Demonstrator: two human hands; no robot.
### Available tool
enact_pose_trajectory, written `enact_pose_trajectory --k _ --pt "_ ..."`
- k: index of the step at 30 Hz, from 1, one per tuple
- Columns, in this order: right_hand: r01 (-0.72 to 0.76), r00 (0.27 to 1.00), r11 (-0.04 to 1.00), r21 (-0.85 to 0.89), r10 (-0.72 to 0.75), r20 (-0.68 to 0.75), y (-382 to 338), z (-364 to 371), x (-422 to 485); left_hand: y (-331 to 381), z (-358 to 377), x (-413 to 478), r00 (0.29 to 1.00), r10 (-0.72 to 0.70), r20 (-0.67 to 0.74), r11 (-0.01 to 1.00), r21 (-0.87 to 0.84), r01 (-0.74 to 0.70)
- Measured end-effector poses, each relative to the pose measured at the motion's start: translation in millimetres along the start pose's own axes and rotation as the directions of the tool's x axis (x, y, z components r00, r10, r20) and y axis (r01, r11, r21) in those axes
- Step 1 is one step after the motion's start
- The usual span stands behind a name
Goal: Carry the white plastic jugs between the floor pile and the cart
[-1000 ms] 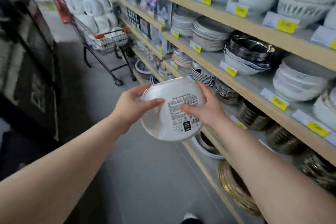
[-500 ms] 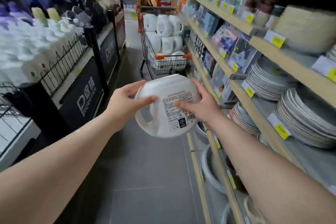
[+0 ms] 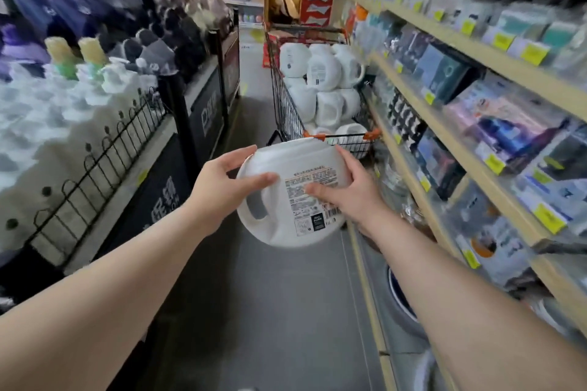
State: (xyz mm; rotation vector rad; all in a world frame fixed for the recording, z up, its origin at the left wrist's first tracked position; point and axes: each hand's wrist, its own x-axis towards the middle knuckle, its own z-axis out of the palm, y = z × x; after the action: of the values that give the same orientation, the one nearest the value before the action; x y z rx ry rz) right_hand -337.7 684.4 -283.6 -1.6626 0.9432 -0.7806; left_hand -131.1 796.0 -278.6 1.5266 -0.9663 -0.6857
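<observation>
A round white plastic jug (image 3: 279, 219) with a moulded handle and a printed back label hangs at chest height in the aisle. My left hand (image 3: 219, 190) grips its left side, thumb across the front. My right hand (image 3: 349, 194) grips its right side, thumb on the label. Just beyond the jug stands a black wire shopping cart (image 3: 292, 114) with orange corner caps, piled with several identical white jugs (image 3: 320, 76).
Wooden shelves (image 3: 470, 51) with boxed goods and yellow price tags run along the right. A black display bin (image 3: 178, 124) with a low wire fence holds white bottles on the left. Grey floor (image 3: 270, 311) runs between them. A red display stands behind the cart.
My view has swung left from the dish shelves to look down the aisle, and the cart is now much nearer. Both hands keep the same hold on the jug.
</observation>
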Motion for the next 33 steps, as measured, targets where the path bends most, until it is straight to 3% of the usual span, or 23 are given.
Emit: enact_pose_trajectory --k 14,25,33 --pt "-0.015 1.0 0.996 0.093 0.016 -0.015 18 45 310 -37 -26 309 1.0 -0.001 0.003 0.999 0.046 0.0" --pt "-0.019 1.0 1.0 0.022 0.019 -0.014 33 30 546 -62 0 541 0.999 -0.028 0.021 0.999 0.035 0.027" --pt "-0.064 0.977 0.998 -0.017 0.06 -0.204 56 27 681 -90 19 723 0.969 -0.024 0.246 1.0 0.024 0.018"
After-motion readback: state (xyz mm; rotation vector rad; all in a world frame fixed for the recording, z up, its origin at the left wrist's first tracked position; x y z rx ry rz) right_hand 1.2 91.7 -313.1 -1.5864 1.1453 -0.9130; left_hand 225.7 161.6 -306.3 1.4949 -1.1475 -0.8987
